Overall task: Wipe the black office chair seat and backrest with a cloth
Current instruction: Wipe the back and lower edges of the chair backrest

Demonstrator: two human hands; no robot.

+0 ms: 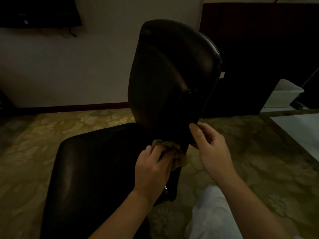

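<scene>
1. My left hand (151,169) is closed around a bunched olive-green cloth (170,149), fingers curled over the top of it, pressing it against the bottom of the backrest (172,69) where it meets the seat (96,169).

2. My right hand (210,147) grips the lower right edge of the backrest, thumb in front and fingers wrapped behind, a narrow pinch on the panel itself. I judge it is there to steady the chair while the other hand rubs.

3. The cloth sits at the back corner of the seat, touching the backrest's lower edge, with a loose fold hanging down over the seat's right side.

4. The chair stands just in front of me, seen partly from the side, backrest upright and turned so its narrow profile faces me. The seat spreads out to my left.

5. How far along I am: the room is dim and the black surface shows only faint sheen, so I cannot tell which parts are already wiped. From where the cloth is, I judge I am working the lowest strip of the backrest; the upper backrest and the broad seat pad may or may not be done.

6. Around the chair lies a patterned carpet (259,152), with a pale wall (77,66) behind and a white bin (284,95) off to the right, well apart.
</scene>
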